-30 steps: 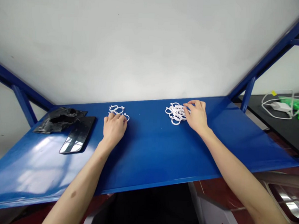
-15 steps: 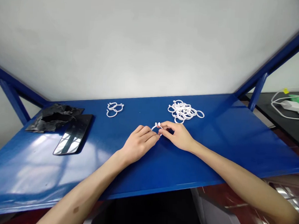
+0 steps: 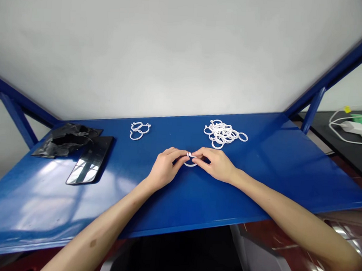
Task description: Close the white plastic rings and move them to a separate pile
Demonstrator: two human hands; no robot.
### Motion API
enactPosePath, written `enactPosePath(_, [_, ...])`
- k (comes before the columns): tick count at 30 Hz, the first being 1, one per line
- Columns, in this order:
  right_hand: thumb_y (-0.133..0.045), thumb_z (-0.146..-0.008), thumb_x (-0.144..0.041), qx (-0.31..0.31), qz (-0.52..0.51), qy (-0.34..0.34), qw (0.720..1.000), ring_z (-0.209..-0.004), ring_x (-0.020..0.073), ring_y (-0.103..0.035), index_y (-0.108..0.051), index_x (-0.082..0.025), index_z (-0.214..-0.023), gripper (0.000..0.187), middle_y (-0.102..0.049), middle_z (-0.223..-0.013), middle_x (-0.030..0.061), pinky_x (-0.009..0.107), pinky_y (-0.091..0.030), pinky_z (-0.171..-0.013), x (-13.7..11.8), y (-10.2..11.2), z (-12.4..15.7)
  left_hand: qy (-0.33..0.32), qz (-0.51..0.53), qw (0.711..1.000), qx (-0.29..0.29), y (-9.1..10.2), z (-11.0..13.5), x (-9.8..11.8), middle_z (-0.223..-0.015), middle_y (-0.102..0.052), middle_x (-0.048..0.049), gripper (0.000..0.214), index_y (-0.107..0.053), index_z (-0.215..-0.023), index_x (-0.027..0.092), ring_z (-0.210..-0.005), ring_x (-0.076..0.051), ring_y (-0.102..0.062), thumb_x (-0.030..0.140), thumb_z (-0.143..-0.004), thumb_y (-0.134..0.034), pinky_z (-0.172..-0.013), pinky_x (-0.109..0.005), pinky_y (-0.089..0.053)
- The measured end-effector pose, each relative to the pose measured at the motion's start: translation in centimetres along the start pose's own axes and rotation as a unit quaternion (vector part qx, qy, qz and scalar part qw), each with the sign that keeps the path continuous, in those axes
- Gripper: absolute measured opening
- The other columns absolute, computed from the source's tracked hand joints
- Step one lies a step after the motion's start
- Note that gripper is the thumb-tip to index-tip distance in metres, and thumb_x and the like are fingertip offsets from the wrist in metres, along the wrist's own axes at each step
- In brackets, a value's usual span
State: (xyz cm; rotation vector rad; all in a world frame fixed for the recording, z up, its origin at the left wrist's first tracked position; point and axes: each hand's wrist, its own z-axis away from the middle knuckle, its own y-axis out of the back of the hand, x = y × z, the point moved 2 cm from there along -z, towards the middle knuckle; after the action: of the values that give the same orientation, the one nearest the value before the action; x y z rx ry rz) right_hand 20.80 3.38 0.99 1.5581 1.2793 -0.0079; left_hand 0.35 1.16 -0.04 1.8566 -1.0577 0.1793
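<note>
Between both hands is a white plastic ring [image 3: 190, 165], its curve toward me and its knobbed ends close together at the top. My left hand [image 3: 167, 167] pinches the left end between thumb and fingers. On the opposite side, my right hand [image 3: 215, 164] pinches the right end the same way. The fingertips partly cover the ends, so whether they are hooked together cannot be made out. Beyond my right hand lies a pile of white rings [image 3: 222, 133]. Several open white rings [image 3: 139, 130] lie farther back to the left.
At the left of the blue table [image 3: 152, 215] lie a dark phone [image 3: 88, 163] and a crumpled black plastic bag [image 3: 67, 139]. A white wall [image 3: 178, 62] rises behind. On a black side table at right rest a white charger and cable [image 3: 354, 127].
My left hand has shifted from the ring's side to a pinch at its left end. The two ends, apart before, now meet or overlap between my fingertips.
</note>
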Motion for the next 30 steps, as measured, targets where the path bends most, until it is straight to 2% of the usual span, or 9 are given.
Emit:
enactPosePath(5, [-0.055,-0.103,-0.030,0.008,0.081,0.076,0.994,-0.072,0.0167,-0.065,-0.069,-0.020,-0.093,0.020,-0.074,-0.081,0.0040,0.028,-0.050,-0.064,0.0,-0.7,0.5,-0.006,0.016,1.000,0.005,-0.4,0.4,0.3,-0.083,-0.074,-0.0007,0.011,-0.072,-0.094,0.021,-0.074,-0.014,-0.068,0.019,-0.097,-0.062,-0.069,-0.025,-0.053])
enactPosePath(14, [-0.051,-0.104,-0.021,0.005,0.121,0.163,0.979,-0.069,0.0158,-0.061,-0.068,-0.018,-0.090,0.023,-0.073,-0.079,0.0046,0.029,-0.050,-0.061,-0.7,-1.1,1.0,-0.054,-0.005,0.998,0.014,-0.6,1.0,1.1,-0.076,-0.069,-0.0003,0.018,-0.067,-0.084,0.020,-0.069,-0.013,-0.062,0.010,-0.094,-0.056,-0.066,-0.024,-0.050])
enactPosePath(17, [-0.051,-0.104,-0.020,0.004,0.133,0.175,0.975,-0.067,0.0153,-0.060,-0.068,-0.018,-0.089,0.023,-0.073,-0.079,0.0040,0.028,-0.050,-0.061,-0.7,-1.2,1.0,-0.063,-0.006,0.998,0.008,-0.5,0.9,1.1,-0.076,-0.069,-0.0004,0.019,-0.066,-0.084,0.020,-0.070,-0.013,-0.061,0.012,-0.096,-0.055,-0.066,-0.024,-0.050])
enactPosePath(20, [-0.053,-0.103,-0.021,0.018,0.147,0.181,0.972,-0.069,0.0162,-0.062,-0.069,-0.017,-0.092,0.020,-0.075,-0.081,0.0048,0.028,-0.051,-0.062,-0.4,-1.3,0.5,-0.052,-0.026,0.998,-0.029,-0.3,0.3,0.8,-0.079,-0.071,-0.0010,0.018,-0.067,-0.086,0.020,-0.074,-0.014,-0.063,0.018,-0.098,-0.055,-0.068,-0.026,-0.050])
enactPosePath(23, [-0.056,-0.103,-0.024,0.043,0.167,0.163,0.971,-0.075,0.0178,-0.065,-0.070,-0.018,-0.098,0.017,-0.077,-0.087,0.0050,0.030,-0.053,-0.068,0.3,-0.8,-0.2,-0.051,-0.096,0.992,-0.064,0.5,-0.7,-0.5,-0.093,-0.075,-0.0052,0.016,-0.070,-0.098,0.021,-0.089,-0.020,-0.065,0.032,-0.099,-0.058,-0.082,-0.035,-0.053])
enactPosePath(25, [-0.056,-0.103,-0.027,0.075,0.182,0.125,0.972,-0.081,0.0193,-0.067,-0.071,-0.020,-0.100,0.017,-0.077,-0.091,0.0047,0.033,-0.055,-0.074,1.2,0.3,-0.8,-0.011,-0.168,0.985,-0.026,1.5,-1.2,-2.4,-0.113,-0.073,-0.0108,0.027,-0.070,-0.113,0.020,-0.109,-0.028,-0.063,0.039,-0.098,-0.060,-0.099,-0.045,-0.049])
enactPosePath(27, [-0.056,-0.102,-0.029,0.121,0.200,0.075,0.969,-0.085,0.0217,-0.066,-0.072,-0.022,-0.098,0.018,-0.076,-0.091,0.0054,0.038,-0.055,-0.080,2.5,2.1,-1.1,0.068,-0.241,0.968,0.033,2.6,-1.3,-4.8,-0.137,-0.063,-0.0165,0.035,-0.066,-0.125,0.017,-0.129,-0.034,-0.052,0.037,-0.098,-0.056,-0.112,-0.051,-0.040])
enactPosePath(28, [-0.057,-0.102,-0.030,0.147,0.208,0.050,0.966,-0.090,0.0235,-0.066,-0.073,-0.022,-0.097,0.018,-0.076,-0.093,0.0063,0.041,-0.054,-0.084,3.3,3.1,-1.2,0.115,-0.275,0.953,0.055,3.1,-1.2,-6.0,-0.146,-0.055,-0.0193,0.040,-0.062,-0.131,0.015,-0.137,-0.038,-0.045,0.034,-0.097,-0.055,-0.114,-0.055,-0.036])
enactPosePath(30, [-0.058,-0.100,-0.031,0.196,0.239,-0.003,0.951,-0.095,0.0273,-0.062,-0.073,-0.022,-0.099,0.018,-0.074,-0.098,0.0090,0.046,-0.052,-0.089,5.1,5.0,-1.1,0.209,-0.312,0.925,0.064,3.6,-0.8,-8.1,-0.156,-0.042,-0.0254,0.051,-0.054,-0.140,0.008,-0.145,-0.044,-0.033,0.032,-0.094,-0.055,-0.114,-0.060,-0.034])
